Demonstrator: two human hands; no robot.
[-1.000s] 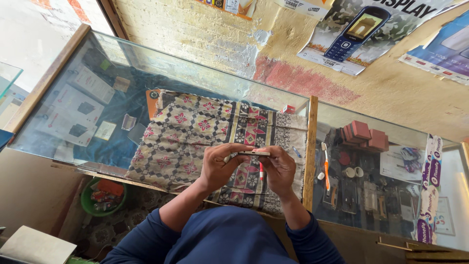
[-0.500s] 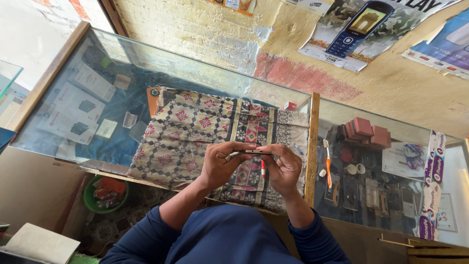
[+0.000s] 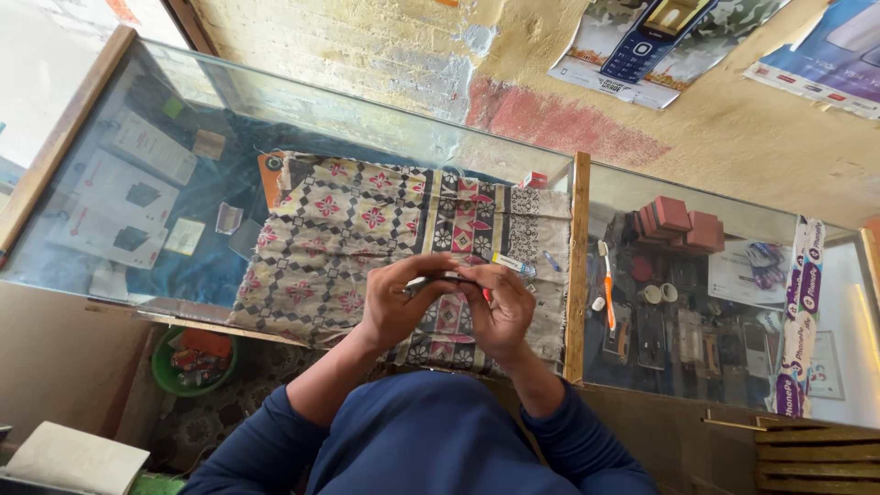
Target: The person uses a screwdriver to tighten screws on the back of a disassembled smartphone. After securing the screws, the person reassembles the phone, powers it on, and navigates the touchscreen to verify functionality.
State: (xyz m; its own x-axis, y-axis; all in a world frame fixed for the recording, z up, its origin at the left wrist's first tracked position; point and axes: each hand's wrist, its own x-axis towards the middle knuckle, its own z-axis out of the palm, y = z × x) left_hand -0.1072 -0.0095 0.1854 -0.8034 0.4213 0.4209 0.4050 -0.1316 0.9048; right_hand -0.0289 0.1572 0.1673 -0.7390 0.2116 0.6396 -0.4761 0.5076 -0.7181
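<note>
Held above the patterned cloth (image 3: 367,238) near the tabletop's (image 3: 137,183) front edge: a small slim object (image 3: 449,278), left hand (image 3: 396,302) and right hand (image 3: 502,312) fingers both clamped on it. Work apparently midway; orange toothbrush (image 3: 608,289) untouched beyond the wooden divider (image 3: 577,266).

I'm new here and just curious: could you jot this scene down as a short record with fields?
Setting: glass display counter against a rough yellow wall
Work surface: patterned cloth spread on the glass
Left hand: grips a small flat object, mostly hidden
Right hand: meets the left on the same object
Nearby on cloth: small tube
On glass to the right: orange-handled toothbrush
Inside counter: red boxes
Below counter: green bowl
</note>
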